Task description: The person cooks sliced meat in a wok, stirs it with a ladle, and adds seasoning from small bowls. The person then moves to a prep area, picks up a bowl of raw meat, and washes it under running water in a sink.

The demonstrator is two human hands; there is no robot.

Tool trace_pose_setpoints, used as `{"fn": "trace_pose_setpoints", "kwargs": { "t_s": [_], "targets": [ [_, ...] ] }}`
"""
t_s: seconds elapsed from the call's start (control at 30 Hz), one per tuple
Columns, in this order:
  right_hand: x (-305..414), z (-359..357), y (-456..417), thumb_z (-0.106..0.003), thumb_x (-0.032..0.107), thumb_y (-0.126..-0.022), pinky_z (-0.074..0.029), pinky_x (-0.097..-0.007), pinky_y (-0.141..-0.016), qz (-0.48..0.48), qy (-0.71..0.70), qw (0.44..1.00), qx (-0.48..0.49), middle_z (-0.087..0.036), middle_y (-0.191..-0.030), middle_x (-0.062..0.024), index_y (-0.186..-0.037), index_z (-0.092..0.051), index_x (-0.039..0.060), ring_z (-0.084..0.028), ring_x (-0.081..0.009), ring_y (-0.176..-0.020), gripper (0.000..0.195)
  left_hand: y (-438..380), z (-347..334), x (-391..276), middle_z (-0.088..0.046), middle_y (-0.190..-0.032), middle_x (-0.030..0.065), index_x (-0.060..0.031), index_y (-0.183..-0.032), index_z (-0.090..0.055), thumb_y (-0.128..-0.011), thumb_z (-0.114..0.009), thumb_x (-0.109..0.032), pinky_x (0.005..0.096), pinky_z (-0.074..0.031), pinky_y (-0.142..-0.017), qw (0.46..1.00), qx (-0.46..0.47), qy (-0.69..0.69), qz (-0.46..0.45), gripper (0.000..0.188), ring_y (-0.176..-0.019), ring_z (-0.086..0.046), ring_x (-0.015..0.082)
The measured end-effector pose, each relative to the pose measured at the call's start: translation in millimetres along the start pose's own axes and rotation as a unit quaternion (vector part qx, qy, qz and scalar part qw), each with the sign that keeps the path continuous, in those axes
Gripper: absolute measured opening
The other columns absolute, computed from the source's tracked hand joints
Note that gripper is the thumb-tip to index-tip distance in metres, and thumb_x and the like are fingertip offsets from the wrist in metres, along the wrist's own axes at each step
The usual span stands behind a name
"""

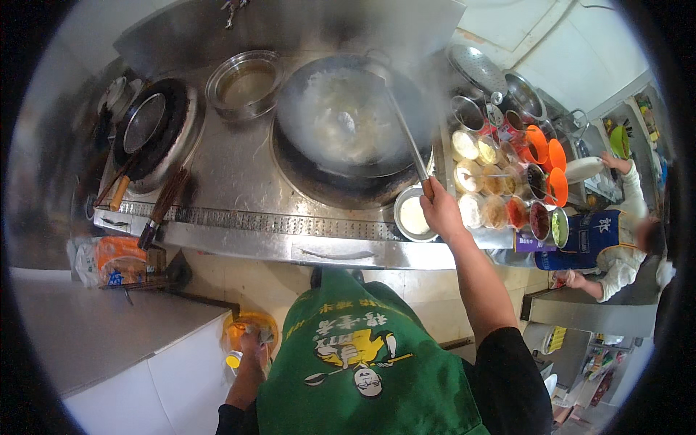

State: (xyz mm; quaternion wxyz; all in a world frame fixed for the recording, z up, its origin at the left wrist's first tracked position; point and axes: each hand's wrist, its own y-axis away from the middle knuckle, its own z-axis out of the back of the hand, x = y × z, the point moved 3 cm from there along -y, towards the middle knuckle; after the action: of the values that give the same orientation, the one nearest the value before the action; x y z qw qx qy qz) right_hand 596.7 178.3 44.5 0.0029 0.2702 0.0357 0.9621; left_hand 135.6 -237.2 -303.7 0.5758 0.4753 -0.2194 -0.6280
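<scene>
My right hand [441, 209] grips the wooden end of a long metal ladle handle [405, 128]. The ladle reaches into a large dark wok [291, 122] on the range, its head lost in steam. Pale, steaming contents [345, 128] fill the wok. Just beside that hand, a metal bowl [399, 217] holds something cream-coloured. Low on my left, my left hand [251, 343] is down at an orange bucket [234, 326] on the floor. Something greyish shows by its fingers, but whether it is held is unclear.
A clear bowl of liquid [244, 87] stands left of the wok. Farther left are a second wok with a mesh strainer [144, 122] and a bamboo brush [168, 193]. Seasoning containers [495, 212] crowd the right. Another person [625, 239] holds a white plate [584, 169] there.
</scene>
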Motion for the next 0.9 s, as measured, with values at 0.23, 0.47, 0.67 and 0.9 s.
{"fn": "trace_pose_setpoints", "kwargs": {
  "t_s": [0.23, 0.47, 0.67, 0.9],
  "targets": [
    [36.3, -26.2, 26.2, -0.054, 0.014, -0.091, -0.036, -0.0220, -0.039, -0.230, -0.605, 0.724, 0.239, -0.048, -0.067, 0.0010, -0.102, -0.054, 0.0021, -0.044, -0.0064, -0.049, 0.016, 25.5, 0.0, -50.6, -0.066, -0.067, 0.0144, -0.0002, -0.079, -0.066, -0.075, -0.072, -0.039, 0.0370, -0.053, -0.049, 0.988, -0.035, -0.105, -0.104, 0.040, -0.054, -0.065, 0.0283],
    [12.4, 16.0, 52.0, -0.050, 0.016, -0.095, -0.032, -0.0187, -0.037, -0.262, -0.817, 0.427, 0.287, -0.046, -0.071, 0.0008, -0.128, -0.044, -0.0043, -0.043, -0.0059, -0.050, 0.040, -21.7, -5.1, -20.3, -0.064, -0.064, 0.0114, 0.0056, -0.077, -0.065, -0.079, -0.070, -0.041, 0.0355, -0.052, -0.044, 0.994, 0.001, -0.066, -0.091, 0.047, -0.051, -0.064, 0.0231],
    [20.7, 62.2, 68.1, -0.054, 0.016, -0.092, -0.040, -0.0223, -0.039, -0.172, -0.546, 0.786, 0.233, -0.049, -0.067, -0.0021, -0.125, -0.048, -0.0025, -0.047, -0.0098, -0.043, 0.038, 3.3, -6.2, -65.5, -0.065, -0.073, 0.0122, 0.0045, -0.091, -0.065, -0.078, -0.072, -0.041, 0.0355, -0.052, -0.046, 0.994, -0.003, -0.103, -0.034, 0.048, -0.065, -0.066, 0.0223],
    [17.6, 112.2, 80.2, -0.061, 0.012, -0.082, -0.051, -0.0435, -0.063, 0.100, 0.134, 0.985, 0.049, -0.064, -0.079, -0.0210, -0.126, -0.049, 0.0030, -0.064, -0.0372, -0.070, 0.046, -40.0, -11.9, -41.5, -0.066, -0.075, 0.0137, 0.0047, -0.092, -0.065, -0.078, -0.070, -0.043, 0.0363, -0.053, -0.048, 0.981, 0.009, -0.057, -0.184, 0.050, -0.061, -0.065, 0.0239]
  ]
}}
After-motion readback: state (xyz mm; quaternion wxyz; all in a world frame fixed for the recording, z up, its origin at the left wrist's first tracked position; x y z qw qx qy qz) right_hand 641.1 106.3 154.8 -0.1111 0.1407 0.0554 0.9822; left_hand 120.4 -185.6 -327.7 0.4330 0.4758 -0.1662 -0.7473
